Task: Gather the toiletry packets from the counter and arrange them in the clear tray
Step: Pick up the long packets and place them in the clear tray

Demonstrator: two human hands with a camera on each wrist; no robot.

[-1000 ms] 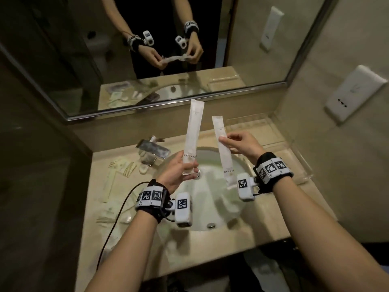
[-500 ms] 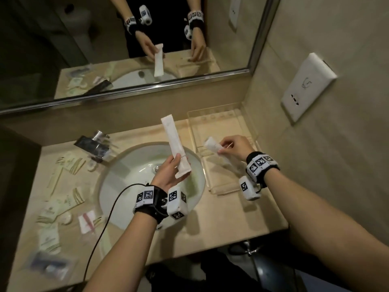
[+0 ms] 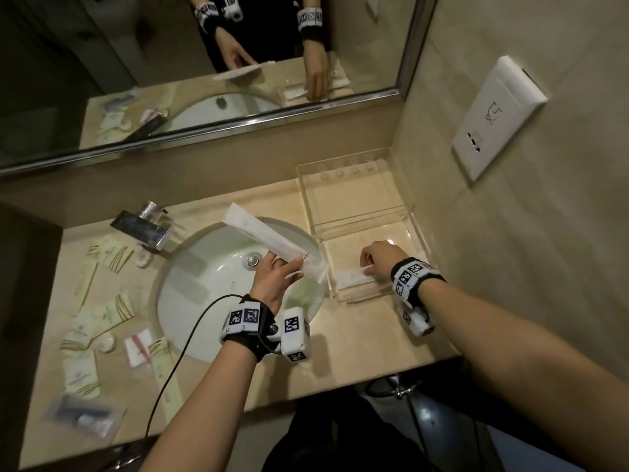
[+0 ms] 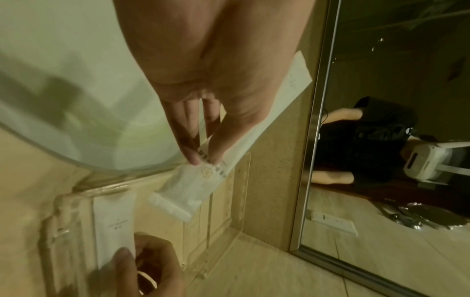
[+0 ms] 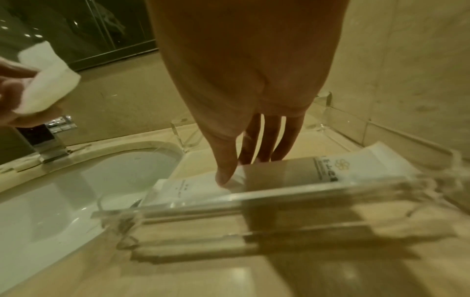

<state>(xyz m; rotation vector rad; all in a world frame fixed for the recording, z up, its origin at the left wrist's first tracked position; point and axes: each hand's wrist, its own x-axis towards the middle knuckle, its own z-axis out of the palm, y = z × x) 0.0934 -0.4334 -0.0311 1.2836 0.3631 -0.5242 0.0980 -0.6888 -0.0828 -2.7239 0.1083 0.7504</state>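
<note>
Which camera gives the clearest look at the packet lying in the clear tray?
The right wrist view: the packet in the tray fills the frame with its printing visible, the right hand touching it. The head view shows only a small white sliver; the left wrist view shows one end.

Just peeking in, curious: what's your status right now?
Left hand grips long white paper packet over sink. Right hand setting flat white packet into clear plastic tray. Nothing blocking.

Two long packets (image 3: 269,238), one tray (image 3: 354,212)

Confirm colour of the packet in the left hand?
White packet, small dark print near the left hand; head view shows it best.
</note>
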